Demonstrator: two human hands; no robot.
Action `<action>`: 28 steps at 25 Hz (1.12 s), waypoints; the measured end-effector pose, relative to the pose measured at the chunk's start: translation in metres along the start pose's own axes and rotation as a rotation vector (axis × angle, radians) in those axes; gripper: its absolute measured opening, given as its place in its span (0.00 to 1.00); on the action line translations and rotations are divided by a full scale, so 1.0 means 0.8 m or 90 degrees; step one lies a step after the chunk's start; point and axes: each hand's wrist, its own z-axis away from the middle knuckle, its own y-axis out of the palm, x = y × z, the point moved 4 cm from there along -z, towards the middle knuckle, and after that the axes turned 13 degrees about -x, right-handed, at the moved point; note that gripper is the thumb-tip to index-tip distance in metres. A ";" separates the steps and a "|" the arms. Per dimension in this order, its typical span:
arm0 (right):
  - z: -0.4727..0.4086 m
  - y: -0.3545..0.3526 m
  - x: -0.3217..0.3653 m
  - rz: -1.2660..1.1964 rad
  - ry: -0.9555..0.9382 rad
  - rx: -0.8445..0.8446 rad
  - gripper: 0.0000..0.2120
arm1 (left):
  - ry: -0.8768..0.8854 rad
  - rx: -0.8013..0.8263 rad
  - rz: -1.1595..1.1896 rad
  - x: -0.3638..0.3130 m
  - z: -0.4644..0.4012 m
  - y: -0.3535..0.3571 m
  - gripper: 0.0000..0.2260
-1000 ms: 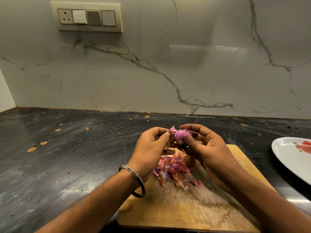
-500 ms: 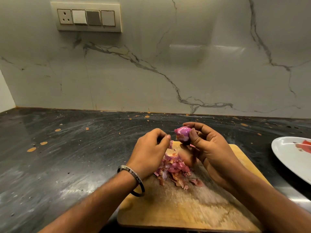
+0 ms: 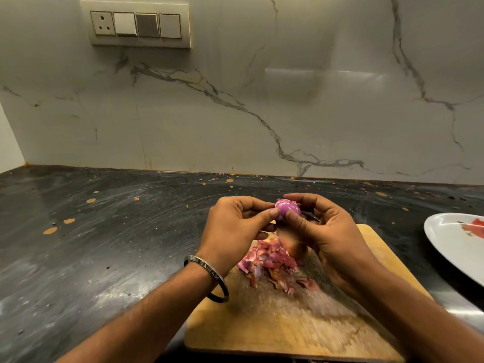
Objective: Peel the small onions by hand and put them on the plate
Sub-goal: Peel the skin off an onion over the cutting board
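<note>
A small purple onion (image 3: 286, 208) is held up above the far end of the wooden cutting board (image 3: 282, 326). My right hand (image 3: 324, 234) grips it between thumb and fingers. My left hand (image 3: 235, 229) pinches its left side with the thumb and fingertips. Below both hands a heap of pink and brown onion peels (image 3: 272, 265) lies on the board. The white plate (image 3: 455, 247) sits at the right edge, partly cut off, with a red mark on it.
The board rests on a dark stone counter (image 3: 104, 244) speckled with orange spots. A marble wall (image 3: 262, 113) stands behind it, with a switch panel (image 3: 136, 24) high on the left. A metal bangle (image 3: 209, 279) circles my left wrist.
My left hand, which had dropped away toward the peel heap, has come back up and touches the onion again. My right hand has kept the onion raised.
</note>
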 end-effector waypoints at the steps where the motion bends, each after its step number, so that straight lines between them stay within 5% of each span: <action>1: 0.000 0.000 -0.001 0.006 -0.008 -0.004 0.19 | -0.004 0.000 0.009 0.001 0.000 0.000 0.06; 15: 0.007 0.001 -0.003 0.132 -0.094 -0.063 0.18 | 0.067 -0.109 -0.050 0.001 0.006 0.003 0.07; 28: 0.006 -0.001 -0.004 0.133 -0.104 -0.078 0.18 | 0.023 -0.095 0.025 0.010 0.006 0.007 0.06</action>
